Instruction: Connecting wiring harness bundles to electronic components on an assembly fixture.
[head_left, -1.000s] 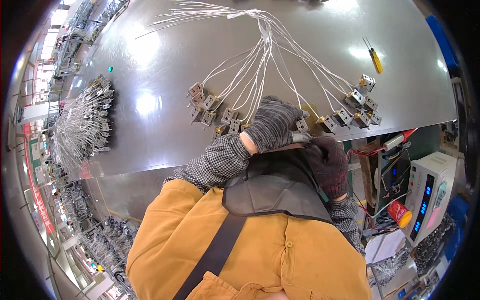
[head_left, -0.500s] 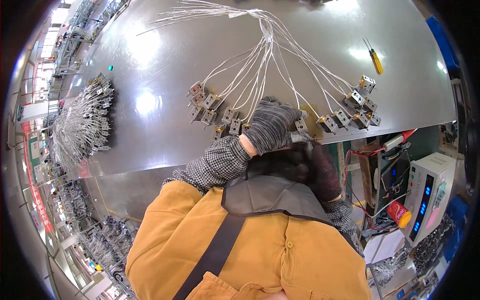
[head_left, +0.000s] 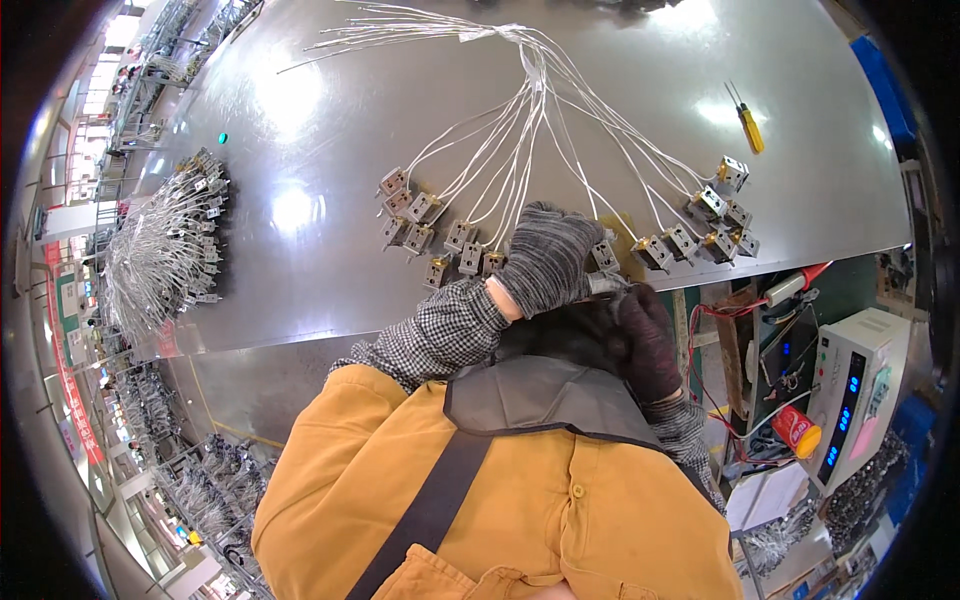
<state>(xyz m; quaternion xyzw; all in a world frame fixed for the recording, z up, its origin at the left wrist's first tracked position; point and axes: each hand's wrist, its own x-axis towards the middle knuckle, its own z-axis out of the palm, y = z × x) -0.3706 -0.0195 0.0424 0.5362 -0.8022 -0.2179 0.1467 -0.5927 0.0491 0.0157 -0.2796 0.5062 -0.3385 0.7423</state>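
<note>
My left hand, in a grey striped knit glove, is closed at the table's near edge. At its fingertips is a small metal block on a white wire. My right hand, in a dark maroon glove, is curled just below the edge, its fingertips at a small silvery piece that is partly covered. What the right fingers grip is hidden. More wired metal blocks lie left of my hands, one group by a metal block, and right of them, by another block. Their white wires gather in a taped bundle farther back.
A yellow-handled two-pronged tool lies at the right on the metal table. A heap of wired parts and a green cap are at the left. Below the right edge stand a white instrument box and a red container.
My right hand, blurred before, has risen slightly and its fingertips now meet the silvery piece at the table edge. My left hand has shifted only slightly.
</note>
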